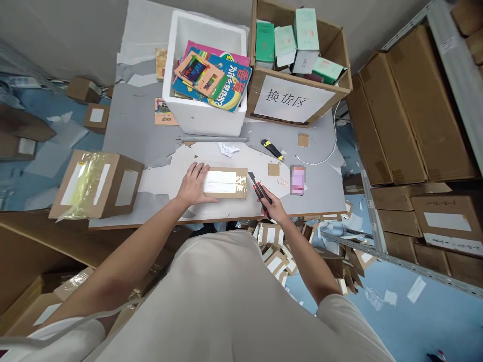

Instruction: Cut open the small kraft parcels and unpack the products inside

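Observation:
A small cardboard box [241, 187] with a white label and shiny tape on its right end lies near the table's front edge. My left hand [193, 185] rests on its left end, fingers spread. In my right hand [273, 205] is a red and black utility knife [259, 190], gripped by the handle. Its blade points up and left, close beside the box's right end; I cannot tell whether they touch. Behind lies a second, black and yellow utility knife [272, 150] on the table.
A white foam box [206, 118] of books and a carton [260, 95] of green boxes stand at the back. A taped box [126, 186] sits at the left corner. Crumpled paper [228, 149], a pink item [298, 180] and a white cable [334, 136] lie on the table [147, 141].

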Tool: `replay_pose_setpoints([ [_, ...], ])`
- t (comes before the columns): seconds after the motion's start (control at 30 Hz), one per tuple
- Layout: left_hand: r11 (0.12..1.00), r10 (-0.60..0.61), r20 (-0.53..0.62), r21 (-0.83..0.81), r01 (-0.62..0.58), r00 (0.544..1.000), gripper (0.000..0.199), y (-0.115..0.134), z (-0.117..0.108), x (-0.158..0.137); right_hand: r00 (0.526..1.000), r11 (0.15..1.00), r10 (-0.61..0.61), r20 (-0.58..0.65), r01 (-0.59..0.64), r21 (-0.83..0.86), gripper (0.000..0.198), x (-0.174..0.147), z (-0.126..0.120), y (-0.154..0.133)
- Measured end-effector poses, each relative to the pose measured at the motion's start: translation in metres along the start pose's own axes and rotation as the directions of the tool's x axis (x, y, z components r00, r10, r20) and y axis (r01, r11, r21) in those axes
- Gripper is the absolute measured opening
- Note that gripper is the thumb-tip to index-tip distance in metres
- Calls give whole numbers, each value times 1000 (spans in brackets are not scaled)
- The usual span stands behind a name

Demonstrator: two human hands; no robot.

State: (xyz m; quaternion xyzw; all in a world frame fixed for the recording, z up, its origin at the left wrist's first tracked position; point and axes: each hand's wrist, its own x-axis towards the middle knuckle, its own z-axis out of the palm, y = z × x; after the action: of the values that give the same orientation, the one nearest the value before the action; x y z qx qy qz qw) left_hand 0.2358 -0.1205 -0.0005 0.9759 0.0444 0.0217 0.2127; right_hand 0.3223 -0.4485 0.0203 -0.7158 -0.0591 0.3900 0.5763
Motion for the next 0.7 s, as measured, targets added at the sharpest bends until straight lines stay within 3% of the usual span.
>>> replay_pose_setpoints([
  [0.1, 999, 43, -40, -21, -44, 998, 130, -4, 4, 0, 1000, 998, 23, 17, -22, -55, 70, 5, -5, -5],
  [0.2, 998, 52, -66, -34, -55, 996, 128, -4, 6, 1, 1000, 974, 30, 0, -29, -226, 65, 14, -5, -20],
  [0.37, 994, -94, -126, -59, 87, 988, 124, 6, 6, 2, 996, 869, -17, -90, -30, -494, 59, 12, 7, -36],
  [0.57, 989, -139, -135, -72, 130, 981, 125, 12, 6, 1, 993, 882, -74, -94, 21, -470, 59, 2, 3, -31],
  [0.7, 991, -123, -146, -68, 114, 982, 126, 9, 8, 1, 996, 916, -37, -83, 0, -402, 62, 13, -3, -35],
])
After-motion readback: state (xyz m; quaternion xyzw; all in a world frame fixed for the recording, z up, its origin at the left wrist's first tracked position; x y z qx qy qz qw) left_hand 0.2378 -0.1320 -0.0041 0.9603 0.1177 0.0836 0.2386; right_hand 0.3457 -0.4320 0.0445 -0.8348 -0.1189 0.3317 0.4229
